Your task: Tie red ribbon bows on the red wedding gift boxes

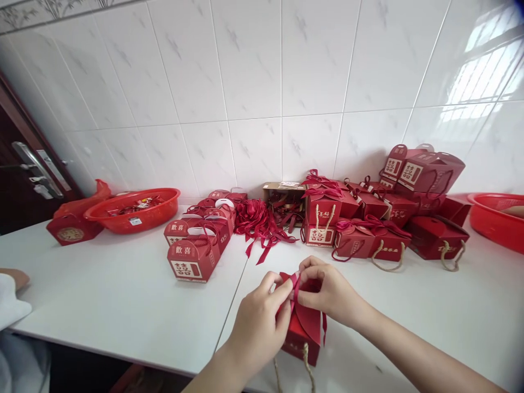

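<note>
My L grip (262,317) & R grip (329,292) pinch ribbon (295,283) atop red box (305,330); ribbon pile (256,218), stacked boxes (372,208) behind, basin (158,217) far L.

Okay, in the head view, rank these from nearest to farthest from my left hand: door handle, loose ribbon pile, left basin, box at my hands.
From your left hand:
1. Box: right at the hand.
2. Loose ribbon pile: straight ahead, beyond the hand.
3. Left basin: ahead and well to the left.
4. Door handle: far left, past the basin.
</note>
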`<state>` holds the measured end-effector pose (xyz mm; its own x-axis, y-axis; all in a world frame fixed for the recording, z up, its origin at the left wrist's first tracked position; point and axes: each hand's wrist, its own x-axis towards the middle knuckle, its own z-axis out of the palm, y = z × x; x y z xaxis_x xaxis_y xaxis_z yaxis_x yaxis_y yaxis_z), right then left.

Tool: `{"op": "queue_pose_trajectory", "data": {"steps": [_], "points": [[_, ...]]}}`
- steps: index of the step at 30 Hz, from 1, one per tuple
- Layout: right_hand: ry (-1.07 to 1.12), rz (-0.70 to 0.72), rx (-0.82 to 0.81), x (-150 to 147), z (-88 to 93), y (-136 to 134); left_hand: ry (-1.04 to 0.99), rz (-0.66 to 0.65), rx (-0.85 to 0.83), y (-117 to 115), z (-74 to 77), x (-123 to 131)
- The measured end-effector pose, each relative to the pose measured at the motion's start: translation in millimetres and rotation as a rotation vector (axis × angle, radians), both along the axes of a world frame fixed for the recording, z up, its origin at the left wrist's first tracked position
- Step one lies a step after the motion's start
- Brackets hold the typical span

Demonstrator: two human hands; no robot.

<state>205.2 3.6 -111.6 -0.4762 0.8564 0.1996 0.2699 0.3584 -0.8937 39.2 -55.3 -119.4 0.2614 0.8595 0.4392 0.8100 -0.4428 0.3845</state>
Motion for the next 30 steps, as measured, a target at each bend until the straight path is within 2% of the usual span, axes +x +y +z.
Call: {"op": "queue_pose_trajectory", "data": {"steps": [6,11,14,18,22,30], "points": [[-0.075,-0.006,0.031,-4,2.0,3,0.068,-0.042,-0.014,5,-3.3,-6],[-0.239,0.177,0.086,0,13.7,9,0.002,-0.212,-0.046,12,5.0,-13],[-0.310,0.313,0.115,3,19.7,14,-0.106,-0.289,-0.086,20,8.4,-13],[-0.335,0.341,0.141,7,23.0,19,-0.306,-0.231,-0.094,29,5.2,-7],[-0.328,0.344,0.193,7,24.8,18,-0.440,-0.156,-0.142,27,-0.3,-4],[-0.338,0.352,0.282,12,25.3,23,-0.431,-0.071,-0.104,14,-1.9,-9]]}}
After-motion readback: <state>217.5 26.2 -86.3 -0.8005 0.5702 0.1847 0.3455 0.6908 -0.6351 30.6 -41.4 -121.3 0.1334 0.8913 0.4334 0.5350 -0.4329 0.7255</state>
